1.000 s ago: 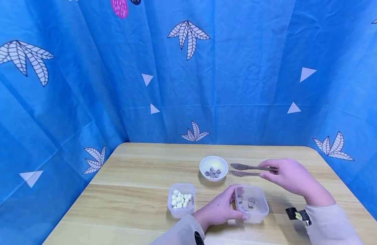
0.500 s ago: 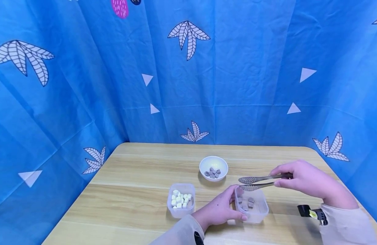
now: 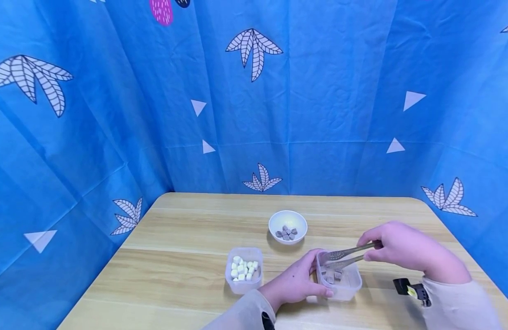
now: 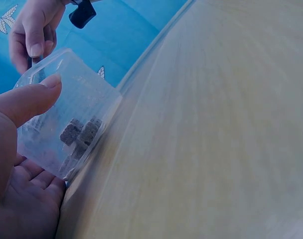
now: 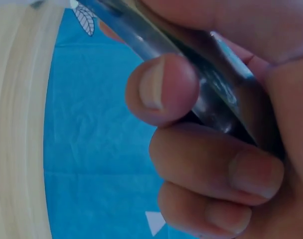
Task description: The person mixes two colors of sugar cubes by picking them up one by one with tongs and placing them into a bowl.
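Note:
My right hand [image 3: 414, 250] grips metal tongs [image 3: 354, 250], whose perforated tips reach down inside a clear plastic container [image 3: 348, 291]. Several grey-brown cubes [image 3: 338, 276] lie on that container's floor; the left wrist view shows the cubes [image 4: 72, 132] through its wall. Around the container's left side, my left hand [image 3: 295, 279] holds it between thumb and fingers. In the right wrist view, fingers curl round the tongs [image 5: 211, 94]. Whether a cube sits between the tips cannot be made out.
Behind the container stands a white bowl [image 3: 298, 220] with several grey-brown cubes in it. A second clear container [image 3: 241, 286], holding white cubes [image 3: 242, 270], is left of my left hand. A blue patterned curtain [image 3: 340, 114] surrounds the wooden table [image 3: 175, 256].
The tongs moved from beside the bowl, right and toward me, then their tips went down into the container. My left hand has stayed on the container.

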Tool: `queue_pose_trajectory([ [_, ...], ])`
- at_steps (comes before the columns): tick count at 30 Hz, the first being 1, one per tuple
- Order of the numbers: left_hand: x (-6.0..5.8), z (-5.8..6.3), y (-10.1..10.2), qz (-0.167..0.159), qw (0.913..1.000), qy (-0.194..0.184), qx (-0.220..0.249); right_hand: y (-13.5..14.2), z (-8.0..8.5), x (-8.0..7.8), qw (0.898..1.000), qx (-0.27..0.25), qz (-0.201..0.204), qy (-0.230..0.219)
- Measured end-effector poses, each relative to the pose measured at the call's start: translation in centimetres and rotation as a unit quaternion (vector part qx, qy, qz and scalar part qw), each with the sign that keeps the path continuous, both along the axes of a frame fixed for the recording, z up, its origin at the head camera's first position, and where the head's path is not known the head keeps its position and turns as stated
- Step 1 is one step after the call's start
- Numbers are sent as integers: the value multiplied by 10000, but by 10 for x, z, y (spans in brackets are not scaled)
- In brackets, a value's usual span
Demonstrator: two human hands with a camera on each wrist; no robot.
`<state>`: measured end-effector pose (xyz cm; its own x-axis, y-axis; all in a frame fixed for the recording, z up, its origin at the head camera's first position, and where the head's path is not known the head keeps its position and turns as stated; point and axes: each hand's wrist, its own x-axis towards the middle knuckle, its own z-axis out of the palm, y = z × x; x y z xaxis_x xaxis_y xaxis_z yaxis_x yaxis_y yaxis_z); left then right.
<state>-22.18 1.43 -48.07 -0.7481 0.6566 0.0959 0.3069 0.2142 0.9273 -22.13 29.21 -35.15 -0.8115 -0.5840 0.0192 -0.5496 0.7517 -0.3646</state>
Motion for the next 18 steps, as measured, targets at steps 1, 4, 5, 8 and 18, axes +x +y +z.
queue_pose_trajectory([
  [1, 0, 1, 0, -4, 10000, -9, 8, -2, 0, 0, 10000, 44, 5, 33],
  [4, 0, 1, 0, -4, 10000, -31, -15, -9, -1, 0, 9998, 150, 10, 87],
  [5, 0, 2, -1, 1, 10000, -22, -38, -11, -1, 1, 9998, 170, 8, 83],
  [8, 0, 2, -1, 10, 10000, -39, -68, -17, -2, 1, 9994, 313, -112, 33],
  [18, 0, 3, -1, -18, 10000, -22, -75, -24, -3, 1, 9982, 564, -80, 181],
])
